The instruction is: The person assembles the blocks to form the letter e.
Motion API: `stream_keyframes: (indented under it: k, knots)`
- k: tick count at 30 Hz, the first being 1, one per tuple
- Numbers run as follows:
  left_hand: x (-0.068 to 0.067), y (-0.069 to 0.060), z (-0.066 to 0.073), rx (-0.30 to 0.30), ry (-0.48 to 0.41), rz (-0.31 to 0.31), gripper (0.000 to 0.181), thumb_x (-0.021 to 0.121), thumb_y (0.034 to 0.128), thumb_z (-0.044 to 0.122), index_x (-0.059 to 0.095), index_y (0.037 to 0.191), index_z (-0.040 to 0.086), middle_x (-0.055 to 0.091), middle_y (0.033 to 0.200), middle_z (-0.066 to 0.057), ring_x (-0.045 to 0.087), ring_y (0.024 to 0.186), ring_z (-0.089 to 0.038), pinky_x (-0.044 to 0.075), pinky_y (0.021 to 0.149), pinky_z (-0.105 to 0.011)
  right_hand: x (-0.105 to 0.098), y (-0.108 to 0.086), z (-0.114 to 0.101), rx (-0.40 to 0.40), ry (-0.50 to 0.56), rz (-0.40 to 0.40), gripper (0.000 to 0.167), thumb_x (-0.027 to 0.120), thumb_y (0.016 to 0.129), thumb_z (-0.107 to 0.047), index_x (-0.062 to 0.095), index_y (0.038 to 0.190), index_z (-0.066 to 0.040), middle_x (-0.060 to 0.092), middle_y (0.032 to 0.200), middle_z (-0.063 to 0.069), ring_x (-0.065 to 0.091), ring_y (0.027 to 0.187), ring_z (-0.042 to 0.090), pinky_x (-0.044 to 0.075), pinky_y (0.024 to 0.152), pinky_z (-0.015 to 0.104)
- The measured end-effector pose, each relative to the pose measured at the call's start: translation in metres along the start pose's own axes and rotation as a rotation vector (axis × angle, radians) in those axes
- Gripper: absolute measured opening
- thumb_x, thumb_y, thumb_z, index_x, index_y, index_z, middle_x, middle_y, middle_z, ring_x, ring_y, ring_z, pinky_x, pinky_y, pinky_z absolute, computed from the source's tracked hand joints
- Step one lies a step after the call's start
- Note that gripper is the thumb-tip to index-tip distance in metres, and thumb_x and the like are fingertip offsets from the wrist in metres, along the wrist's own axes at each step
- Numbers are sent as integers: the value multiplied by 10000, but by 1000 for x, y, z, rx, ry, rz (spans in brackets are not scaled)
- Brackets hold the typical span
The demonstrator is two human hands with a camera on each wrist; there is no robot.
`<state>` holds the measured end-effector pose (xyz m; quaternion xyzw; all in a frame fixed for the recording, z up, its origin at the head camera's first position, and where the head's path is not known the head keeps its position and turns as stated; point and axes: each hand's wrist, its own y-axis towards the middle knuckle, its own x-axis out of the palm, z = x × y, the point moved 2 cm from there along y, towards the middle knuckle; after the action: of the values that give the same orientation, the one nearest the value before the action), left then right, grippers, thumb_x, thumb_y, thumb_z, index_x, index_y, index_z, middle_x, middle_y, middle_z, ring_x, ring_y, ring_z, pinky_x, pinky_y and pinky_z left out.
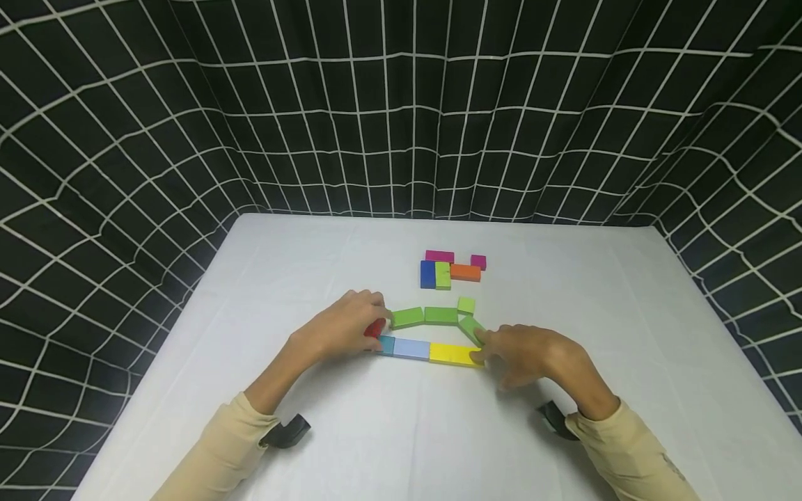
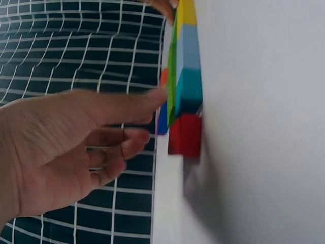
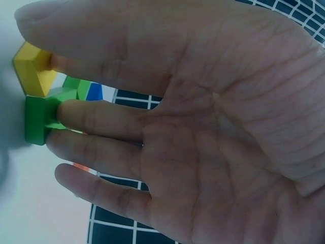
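Toy blocks form a closed outline on the white table. Its near side has a teal block (image 1: 386,346), a light blue block (image 1: 411,349) and a yellow block (image 1: 447,354); green blocks (image 1: 441,316) make the far side. My left hand (image 1: 344,323) is at the left end, around a red block (image 2: 185,135), its thumb and fingers apart in the left wrist view. At the right end my right hand (image 1: 529,355) touches the yellow block and the slanted green block (image 3: 36,119) with nearly straight fingers. Its thumb stands off to the side.
Behind the outline lie a magenta block (image 1: 440,256), a blue block (image 1: 427,275), a light green block (image 1: 443,276), an orange block (image 1: 466,272) and a small magenta cube (image 1: 478,261). A light green cube (image 1: 466,305) sits by the far side. Dark gridded cloth (image 1: 413,125) surrounds the table (image 1: 388,445).
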<state>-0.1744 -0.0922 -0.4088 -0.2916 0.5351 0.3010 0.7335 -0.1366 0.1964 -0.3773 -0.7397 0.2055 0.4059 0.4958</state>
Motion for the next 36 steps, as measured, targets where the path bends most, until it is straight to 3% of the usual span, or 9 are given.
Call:
stream_keyframes:
  k: [4, 7, 11, 15, 24, 36]
  knots:
    - [-3, -5, -12, -109, -79, -46, 554, 861, 874, 231, 684, 1371, 63, 661, 1092, -66, 549, 885, -150, 501, 799, -282, -1, 1, -1, -6, -5, 0, 620, 893, 796, -150, 707, 1368, -301, 520, 1603, 76, 570, 1066, 188, 538, 816, 378]
    - [0, -6, -18, -132, -137, -99, 558, 846, 888, 205, 664, 1387, 35, 633, 990, -59, 534, 847, -153, 456, 740, -261, -1, 1, -1, -10, -6, 4, 617, 900, 792, -154, 712, 1361, -300, 532, 1593, 81, 578, 1066, 195, 547, 820, 387]
    - [4, -5, -21, -118, -154, -124, 555, 845, 888, 193, 661, 1391, 48, 602, 940, -32, 526, 864, -158, 444, 748, -257, 0, 0, -1, -8, -1, 9, 607, 898, 794, -152, 717, 1355, -300, 526, 1600, 74, 587, 1104, 209, 554, 845, 402]
    - [5, -4, -23, -108, -147, -107, 553, 850, 881, 180, 666, 1388, 60, 626, 981, -23, 537, 900, -160, 485, 795, -275, 0, 0, -2, -4, 2, 11, 605, 899, 792, -153, 719, 1353, -293, 519, 1607, 67, 585, 1113, 206, 552, 848, 398]
    - [6, -3, -25, -29, -119, -100, 565, 845, 884, 181, 654, 1403, 61, 656, 1056, -33, 546, 918, -141, 495, 830, -258, -1, 0, -3, -1, -6, 6, 613, 893, 793, -139, 714, 1359, -294, 518, 1609, 73, 574, 1072, 201, 543, 822, 392]
    - [4, -1, -26, -16, -99, -112, 605, 842, 892, 202, 626, 1440, 62, 686, 1132, -51, 577, 963, -147, 542, 894, -294, 0, -1, -2, -8, -12, 3, 608, 898, 796, -157, 715, 1359, -297, 511, 1616, 64, 586, 1138, 220, 559, 872, 426]
